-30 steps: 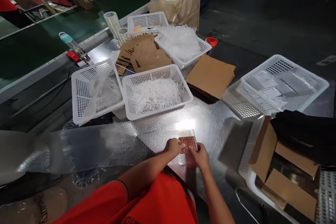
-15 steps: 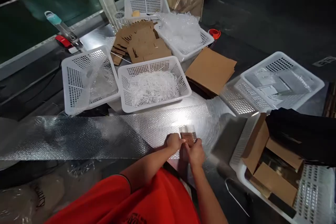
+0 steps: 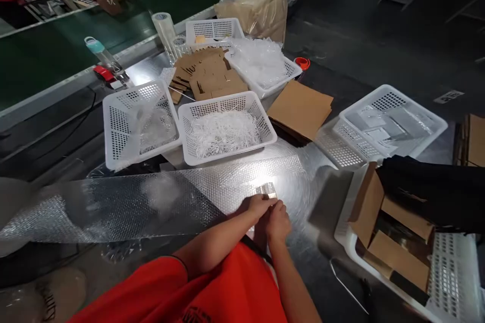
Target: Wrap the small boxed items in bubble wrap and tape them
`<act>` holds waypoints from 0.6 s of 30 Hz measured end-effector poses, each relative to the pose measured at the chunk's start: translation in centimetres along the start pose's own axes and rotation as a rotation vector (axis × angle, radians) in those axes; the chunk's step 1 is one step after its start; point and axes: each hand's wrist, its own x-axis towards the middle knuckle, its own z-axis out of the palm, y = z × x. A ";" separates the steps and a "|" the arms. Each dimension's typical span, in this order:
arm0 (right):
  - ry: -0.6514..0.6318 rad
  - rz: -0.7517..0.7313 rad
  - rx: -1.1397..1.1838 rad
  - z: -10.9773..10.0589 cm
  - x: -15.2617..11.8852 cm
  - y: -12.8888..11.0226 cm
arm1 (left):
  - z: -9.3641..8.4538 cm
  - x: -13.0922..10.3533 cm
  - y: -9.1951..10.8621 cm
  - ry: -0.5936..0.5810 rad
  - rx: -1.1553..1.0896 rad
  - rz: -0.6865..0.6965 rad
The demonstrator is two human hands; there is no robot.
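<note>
A small flat packet point(image 3: 268, 190) in clear wrap lies under my fingers near the table's front, its far end showing. My left hand point(image 3: 261, 205) is closed on it, fingers reaching across its near part. Beside it, my right hand point(image 3: 279, 221) is closed too, its fingertips meeting the left ones at the packet's near end. Most of the packet is hidden by the hands. Beneath and to the left stretches a long sheet of bubble wrap point(image 3: 125, 207).
Ahead are a basket of white shredded filler point(image 3: 227, 155), a basket of clear plastic point(image 3: 109, 131) and stacked brown cardboard point(image 3: 301, 108). At right stand a basket of clear packets point(image 3: 435, 131) and an open carton point(image 3: 366, 207) with black cloth point(image 3: 428, 192) beside it.
The view has tipped up slightly. My left hand has moved over the packet, covering its brown part, and my right hand has drawn in against the left.
</note>
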 end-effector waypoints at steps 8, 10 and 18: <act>0.047 -0.241 0.081 0.8 -2.2 0.5 | -4.0 -0.2 -0.9 -0.123 -0.116 -0.070; 0.064 -0.229 0.094 1.1 -2.7 0.4 | -4.8 -0.3 -1.2 -0.118 -0.089 -0.089; 0.034 -0.317 -0.004 1.4 -4.0 -2.3 | -6.0 0.3 -1.5 0.076 0.154 -0.130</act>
